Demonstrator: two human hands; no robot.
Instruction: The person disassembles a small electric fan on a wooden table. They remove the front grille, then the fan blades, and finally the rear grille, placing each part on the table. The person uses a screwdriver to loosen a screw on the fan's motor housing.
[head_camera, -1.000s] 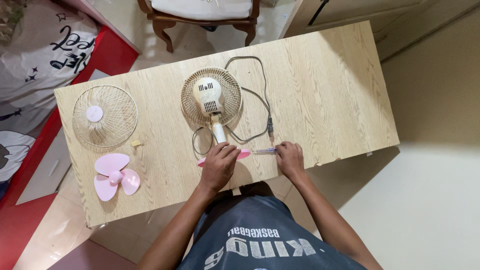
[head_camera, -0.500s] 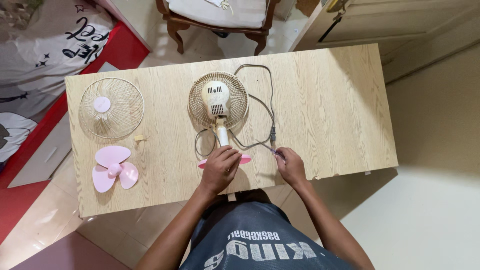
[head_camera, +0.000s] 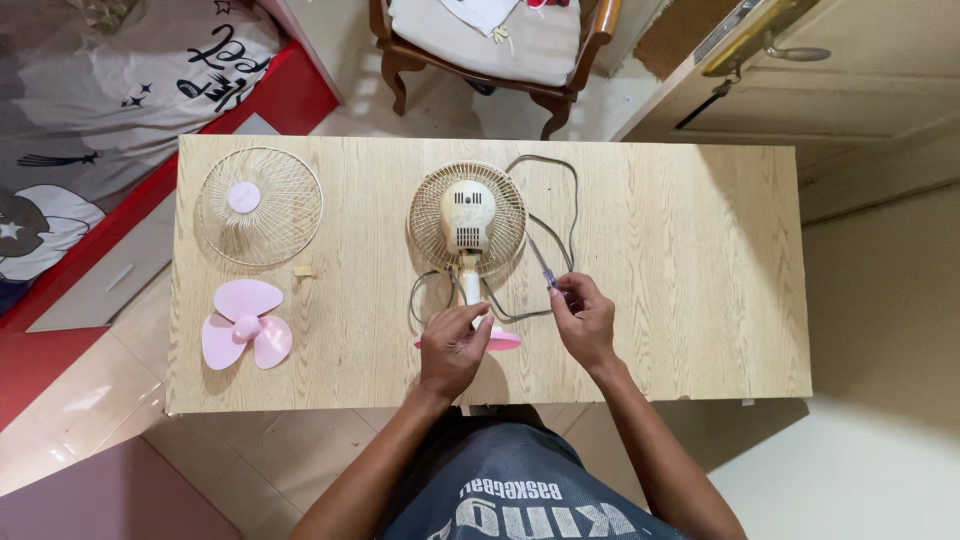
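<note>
Two hands were at work near the lower middle of the frame. My left hand (head_camera: 452, 350) lay curled over the pink base (head_camera: 500, 341) of the small fan (head_camera: 467, 228), gripping it where the cream stem met the foot. My right hand (head_camera: 582, 318) pinched a thin screwdriver (head_camera: 541, 262) with a purplish handle, its shaft slanting up and left toward the fan's rear grille. The fan lay face down at the centre of the wooden table (head_camera: 690, 260), its cream motor housing turned up, the round wire cage beneath it, and its grey cord (head_camera: 560, 215) looped to the right of the cage and back round the stem. At the upper left of the tabletop lay the detached front grille (head_camera: 260, 206), and just below it the pink blade (head_camera: 246, 325), with a small tan piece (head_camera: 303, 271) between them and the fan. The right half of the tabletop lay bare out to its edge. A wooden chair (head_camera: 495, 45) stood beyond the far edge, at the top of the frame.
</note>
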